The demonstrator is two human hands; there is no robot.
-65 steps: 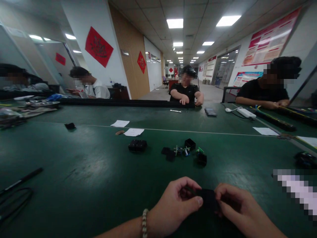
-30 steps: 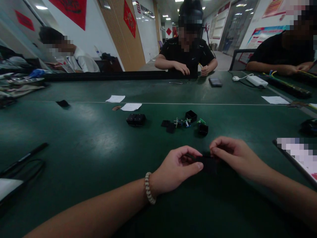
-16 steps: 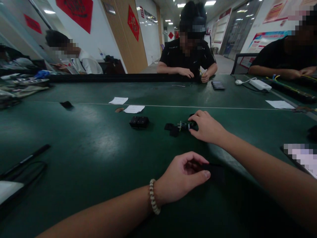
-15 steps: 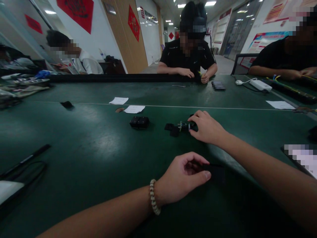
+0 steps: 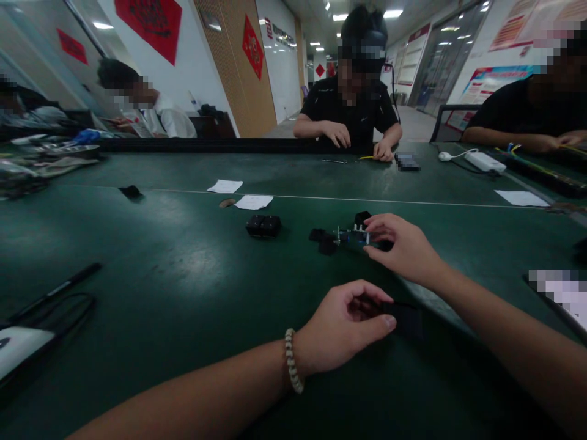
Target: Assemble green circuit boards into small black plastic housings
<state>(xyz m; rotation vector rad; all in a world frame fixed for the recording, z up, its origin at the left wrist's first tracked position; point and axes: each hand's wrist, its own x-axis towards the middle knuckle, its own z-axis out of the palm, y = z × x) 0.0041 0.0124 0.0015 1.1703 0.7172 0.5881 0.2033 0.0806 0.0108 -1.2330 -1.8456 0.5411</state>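
My left hand (image 5: 351, 327), with a beaded bracelet (image 5: 293, 360) at the wrist, pinches a thin dark flat piece (image 5: 408, 319) between thumb and fingers. Farther out, my right hand (image 5: 403, 247) has its thumb and fingers apart beside a small circuit board assembly (image 5: 353, 236) with pale upright parts. Whether the fingertips touch it I cannot tell. Small black pieces (image 5: 326, 245) lie against the assembly's left end. Another black piece (image 5: 363, 217) sits just behind it. Left of these stands a pair of joined black blocks (image 5: 263, 226).
White paper slips (image 5: 254, 201) and a black scrap (image 5: 131, 192) lie on the green table (image 5: 183, 318). A black pen-like stick (image 5: 59, 290) and a cable are at left. A blurred-out device (image 5: 559, 296) lies at right. Across the table a person (image 5: 351, 110) works near a white power strip (image 5: 485, 162).
My right hand's fingers have spread and drawn back slightly from the circuit board assembly, showing more of it. My left hand keeps its pinch. The person opposite has lowered their hands towards the table.
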